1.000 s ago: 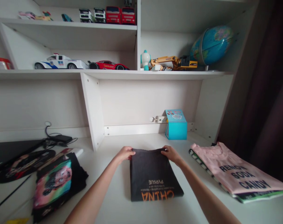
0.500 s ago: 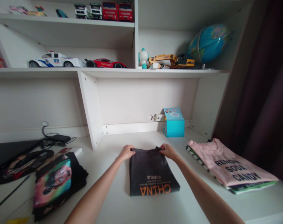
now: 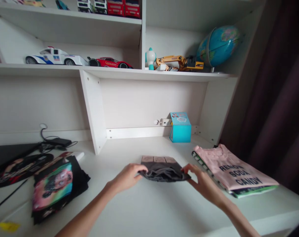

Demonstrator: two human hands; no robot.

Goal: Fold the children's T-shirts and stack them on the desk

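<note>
A folded dark grey T-shirt [image 3: 161, 169] lies on the white desk [image 3: 144, 210] in front of me, folded over itself into a small packet. My left hand [image 3: 127, 177] grips its left edge with fingers pinched round the cloth. My right hand [image 3: 201, 181] holds its right edge, fingers curled on the fabric. The shirt's orange print is hidden under the fold.
A stack of folded shirts topped by a pink one [image 3: 234, 171] lies at the right. A black shirt with a colourful print [image 3: 54, 187] lies at the left, beside cables [image 3: 53, 143]. A blue box [image 3: 180, 127] stands at the back. Toy cars [image 3: 56, 56] and a globe [image 3: 218, 44] sit on shelves.
Both hands have drawn the shirt's far edge toward me, folding it in half. The orange print is now covered. The view has tilted down slightly.
</note>
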